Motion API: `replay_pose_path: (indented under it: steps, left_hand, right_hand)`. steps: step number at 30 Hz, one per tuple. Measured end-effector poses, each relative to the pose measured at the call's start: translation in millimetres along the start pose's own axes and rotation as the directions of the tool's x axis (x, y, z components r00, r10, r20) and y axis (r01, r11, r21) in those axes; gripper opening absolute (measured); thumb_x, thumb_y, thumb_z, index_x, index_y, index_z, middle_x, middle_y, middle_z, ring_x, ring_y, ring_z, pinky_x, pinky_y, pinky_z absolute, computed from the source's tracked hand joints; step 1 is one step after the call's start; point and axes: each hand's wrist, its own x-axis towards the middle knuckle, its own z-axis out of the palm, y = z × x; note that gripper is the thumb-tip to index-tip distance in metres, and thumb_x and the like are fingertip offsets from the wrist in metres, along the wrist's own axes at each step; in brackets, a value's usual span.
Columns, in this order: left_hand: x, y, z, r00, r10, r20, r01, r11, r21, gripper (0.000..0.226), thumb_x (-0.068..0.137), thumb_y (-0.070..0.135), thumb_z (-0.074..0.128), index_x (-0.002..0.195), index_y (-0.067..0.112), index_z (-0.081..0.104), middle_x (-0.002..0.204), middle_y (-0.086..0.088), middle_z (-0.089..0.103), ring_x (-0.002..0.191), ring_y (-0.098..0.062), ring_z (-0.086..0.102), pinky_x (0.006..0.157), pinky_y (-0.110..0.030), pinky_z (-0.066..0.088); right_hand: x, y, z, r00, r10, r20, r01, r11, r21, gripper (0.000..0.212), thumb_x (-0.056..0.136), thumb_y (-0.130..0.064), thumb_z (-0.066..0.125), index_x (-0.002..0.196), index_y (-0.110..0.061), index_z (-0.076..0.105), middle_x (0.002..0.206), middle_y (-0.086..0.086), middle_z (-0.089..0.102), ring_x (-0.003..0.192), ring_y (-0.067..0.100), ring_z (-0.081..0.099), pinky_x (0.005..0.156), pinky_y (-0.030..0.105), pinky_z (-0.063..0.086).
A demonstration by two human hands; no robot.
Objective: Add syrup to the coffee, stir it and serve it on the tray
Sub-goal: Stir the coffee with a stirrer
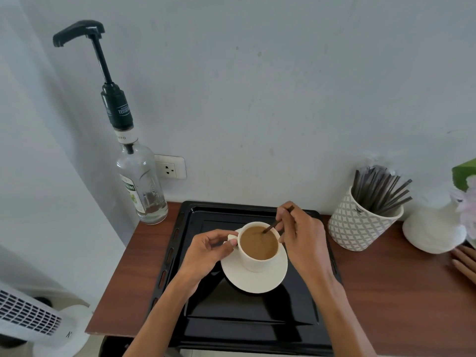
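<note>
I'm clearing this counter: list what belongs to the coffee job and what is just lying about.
Job: cup, saucer, stirrer, tray, syrup bottle, left hand, right hand.
Lying about: stirrer pot, white vase, fan.

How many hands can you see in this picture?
3: the left hand pinches the cup's handle, the right hand holds the stirrer in the coffee, and another person's fingers rest at the table's right edge.
</note>
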Motion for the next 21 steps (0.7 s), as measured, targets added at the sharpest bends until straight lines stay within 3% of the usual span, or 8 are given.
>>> replay_pose_path:
  steps: [3,5,12,18,21]
  left_hand:
    - [0.0,-0.2,0.3,1.0,-0.002,0.005,0.002,1.0,-0.005,0.016,0.093,0.015,0.075,0.107,0.021,0.082,0.108,-0.002,0.083,0.104,-0.02,0.077,0.086,-0.027,0.059]
    - [0.4,-0.5,0.3,1.0,-0.005,0.0,0.005,1.0,-0.001,0.016,0.093,0.015,0.075,0.107,0.021,0.082,0.109,-0.001,0.083,0.105,-0.02,0.076,0.088,-0.029,0.059]
    - [1.8,-1.6,-1.6,1.0,-0.004,0.018,0.004,1.0,-0.016,0.017,0.092,0.017,0.076,0.108,0.019,0.082,0.11,-0.003,0.082,0.106,-0.023,0.076,0.09,-0.033,0.059]
    - [3.2,-1.7,-1.5,1.0,-0.009,0.015,0.009,1.0,-0.017,0.016,0.092,0.016,0.076,0.106,0.02,0.083,0.108,-0.003,0.083,0.105,-0.022,0.076,0.089,-0.032,0.059]
    - [2.6,-3.2,-0.6,1.0,-0.009,0.012,0.009,1.0,-0.029,0.016,0.092,0.016,0.076,0.106,0.02,0.083,0.109,-0.003,0.083,0.105,-0.021,0.076,0.087,-0.03,0.058]
  right_hand:
    - [-2.4,2.6,-12.2,0.999,-0.032,-0.017,0.03,0.994,-0.102,0.031,0.106,-0.027,0.044,0.082,-0.013,0.058,0.062,-0.001,0.063,0.055,0.02,0.063,0.059,0.047,0.054]
    - [-7.5,4.0,-17.7,0.999,-0.02,-0.028,0.017,0.994,-0.112,0.034,0.106,-0.027,0.046,0.078,-0.013,0.058,0.059,-0.002,0.062,0.054,0.019,0.062,0.06,0.047,0.054]
    - [-15.8,-5.6,2.7,0.995,0.087,0.053,-0.095,0.982,0.164,0.028,0.105,-0.025,0.052,0.081,-0.023,0.065,0.068,-0.002,0.071,0.053,0.012,0.065,0.054,0.02,0.051]
    - [-6.7,-0.3,-10.9,1.0,0.011,-0.018,-0.012,0.995,-0.094,0.027,0.106,-0.024,0.048,0.086,-0.014,0.063,0.066,-0.004,0.066,0.058,0.015,0.064,0.063,0.044,0.056]
    - [-17.3,5.4,-20.3,0.999,0.044,-0.012,-0.045,0.996,-0.072,0.03,0.106,-0.025,0.047,0.08,-0.017,0.06,0.063,-0.004,0.064,0.056,0.013,0.062,0.062,0.042,0.056]
